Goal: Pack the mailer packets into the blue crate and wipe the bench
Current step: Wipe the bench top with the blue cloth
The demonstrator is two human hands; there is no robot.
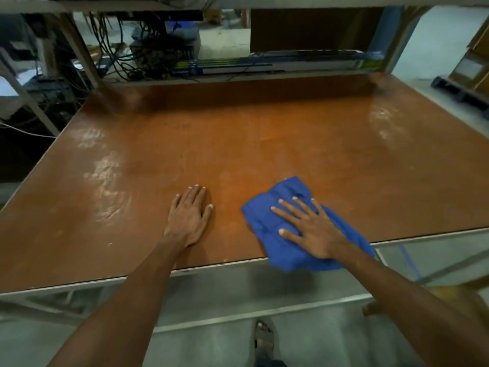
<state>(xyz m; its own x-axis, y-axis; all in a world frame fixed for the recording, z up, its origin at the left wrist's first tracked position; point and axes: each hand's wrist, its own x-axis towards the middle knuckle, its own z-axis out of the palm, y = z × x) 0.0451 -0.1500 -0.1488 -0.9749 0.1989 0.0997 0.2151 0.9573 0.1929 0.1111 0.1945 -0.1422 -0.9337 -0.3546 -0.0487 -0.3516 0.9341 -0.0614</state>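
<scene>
A brown bench top (pixel 238 144) fills the view. A crumpled blue cloth (pixel 285 207) lies near the front edge, right of centre, and partly hangs over that edge. My right hand (pixel 309 229) presses flat on the cloth with fingers spread and straight. My left hand (pixel 189 215) rests flat on the bare bench to the left of the cloth, fingers straight. No mailer packets and no blue crate are in view.
A low shelf (pixel 238 67) with a long box, cables and equipment runs along the back of the bench. Grey metal uprights (pixel 82 51) stand at the back corners. Cardboard boxes on a dark pallet (pixel 465 72) sit at the far right. My sandalled foot (pixel 263 337) shows below.
</scene>
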